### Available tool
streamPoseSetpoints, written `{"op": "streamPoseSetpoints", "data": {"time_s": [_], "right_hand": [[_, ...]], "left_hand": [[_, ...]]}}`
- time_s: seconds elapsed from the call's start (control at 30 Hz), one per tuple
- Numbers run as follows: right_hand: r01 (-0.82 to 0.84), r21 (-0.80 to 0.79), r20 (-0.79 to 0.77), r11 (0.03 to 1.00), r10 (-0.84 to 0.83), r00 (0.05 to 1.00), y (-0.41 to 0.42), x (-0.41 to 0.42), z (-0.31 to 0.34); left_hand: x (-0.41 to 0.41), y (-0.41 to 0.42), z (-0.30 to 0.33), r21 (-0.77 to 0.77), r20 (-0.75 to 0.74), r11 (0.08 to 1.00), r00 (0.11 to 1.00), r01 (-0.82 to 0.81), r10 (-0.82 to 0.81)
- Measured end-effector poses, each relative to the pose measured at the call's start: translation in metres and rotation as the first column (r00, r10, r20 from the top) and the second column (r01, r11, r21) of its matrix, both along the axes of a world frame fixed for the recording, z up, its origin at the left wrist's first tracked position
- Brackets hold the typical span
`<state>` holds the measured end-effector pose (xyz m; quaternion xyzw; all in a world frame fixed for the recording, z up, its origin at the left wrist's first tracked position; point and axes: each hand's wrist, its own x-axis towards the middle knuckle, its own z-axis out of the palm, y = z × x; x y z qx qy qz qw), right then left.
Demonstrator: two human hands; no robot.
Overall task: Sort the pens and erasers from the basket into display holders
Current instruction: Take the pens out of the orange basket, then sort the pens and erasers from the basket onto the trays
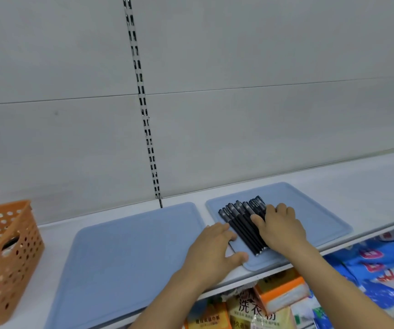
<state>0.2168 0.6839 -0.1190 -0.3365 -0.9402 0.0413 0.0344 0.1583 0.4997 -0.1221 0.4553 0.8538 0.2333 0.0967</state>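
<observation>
A row of black pens (243, 224) is laid side by side on the right blue tray (321, 217), squared up between the left hand (211, 245) and right hand (277, 225), both flat and gripping nothing. The pens are judged light, stiff and prone to rolling, best pinched mid-barrel. The left blue tray (124, 252) is bare; dark items, unclear, lie in the orange basket (6, 248).

Two bare forearms rise from the lower edge of the frame, without sleeves, watch or rings; the left hand (211, 245) and right hand (280, 227) are ungloved.
</observation>
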Motion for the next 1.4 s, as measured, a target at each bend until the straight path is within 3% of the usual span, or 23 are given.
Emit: {"op": "streamPoseSetpoints", "data": {"time_s": [0.1, 0.23, 0.3, 0.37, 0.47, 0.57, 0.67, 0.9, 1.0, 1.07, 1.13, 1.17, 1.23, 1.27, 1.3, 1.4], "right_hand": [[-0.012, 0.081, -0.008, 0.997, 0.013, 1.0, -0.003, 0.005, -0.006], [0.032, 0.034, -0.022, 0.999, -0.031, 0.999, -0.008, 0.01, -0.001], [-0.001, 0.039, -0.142, 0.999, 0.007, 0.99, -0.019, 0.014, 0.006], [-0.122, 0.03, -0.417, 0.992, 0.124, 0.9, -0.041, 0.016, 0.014], [-0.349, -0.022, -0.735, 0.937, 0.221, 0.641, -0.095, 0.011, 0.026], [-0.556, -0.07, -0.808, 0.828, 0.28, 0.519, -0.161, -0.008, 0.036], [-0.679, -0.108, -0.805, 0.726, 0.337, 0.488, -0.228, -0.033, 0.045], [-0.783, -0.2, -0.763, 0.588, 0.407, 0.501, -0.354, -0.092, 0.075], [-0.714, -0.149, -0.667, 0.684, 0.463, 0.583, -0.387, -0.117, 0.085], [-0.573, -0.134, -0.473, 0.808, 0.456, 0.754, -0.397, -0.133, 0.09], [-0.424, -0.247, -0.288, 0.871, 0.352, 0.89, -0.403, -0.148, 0.093], [-0.372, -0.355, -0.257, 0.858, 0.293, 0.921, -0.405, -0.153, 0.094], [-0.325, -0.519, -0.28, 0.79, 0.202, 0.938, -0.408, -0.157, 0.092], [-0.325, -0.509, -0.297, 0.797, 0.192, 0.935, -0.409, -0.158, 0.091], [-0.334, -0.457, -0.311, 0.824, 0.204, 0.928, -0.409, -0.157, 0.091], [-0.373, -0.329, -0.383, 0.867, 0.239, 0.892, -0.413, -0.147, 0.091]], "left_hand": [[0.0, -0.001, 0.002, -0.004, -0.014, 1.0, 1.0, 0.004, -0.004], [0.002, -0.013, 0.009, 0.053, -0.035, 0.999, 0.999, -0.006, 0.008], [0.002, -0.028, 0.014, 0.12, -0.045, 0.992, 0.998, -0.027, 0.033], [0.003, -0.05, 0.022, 0.214, -0.061, 0.975, 0.996, -0.057, 0.071], [0.007, -0.096, 0.036, 0.378, -0.063, 0.917, 0.985, -0.128, 0.163], [0.01, -0.15, 0.053, 0.486, -0.115, 0.861, 0.965, -0.151, 0.234], [0.004, -0.211, 0.069, 0.549, -0.174, 0.822, 0.942, -0.15, 0.288], [-0.031, -0.352, 0.09, 0.605, -0.235, 0.772, 0.883, -0.195, 0.407], [-0.056, -0.407, 0.099, 0.609, -0.218, 0.747, 0.849, -0.267, 0.481], [-0.081, -0.444, 0.104, 0.59, -0.255, 0.726, 0.772, -0.353, 0.583], [-0.11, -0.482, 0.106, 0.468, -0.364, 0.738, 0.655, -0.486, 0.663], [-0.124, -0.499, 0.105, 0.338, -0.406, 0.729, 0.606, -0.596, 0.684], [-0.147, -0.524, 0.103, 0.0, -0.358, 0.61, 0.57, -0.792, 0.74], [-0.154, -0.532, 0.102, -0.123, -0.272, 0.558, 0.569, -0.821, 0.776], [-0.158, -0.538, 0.099, -0.17, -0.183, 0.548, 0.572, -0.819, 0.8], [-0.16, -0.549, 0.089, -0.029, -0.058, 0.544, 0.545, -0.838, 0.836]]}}
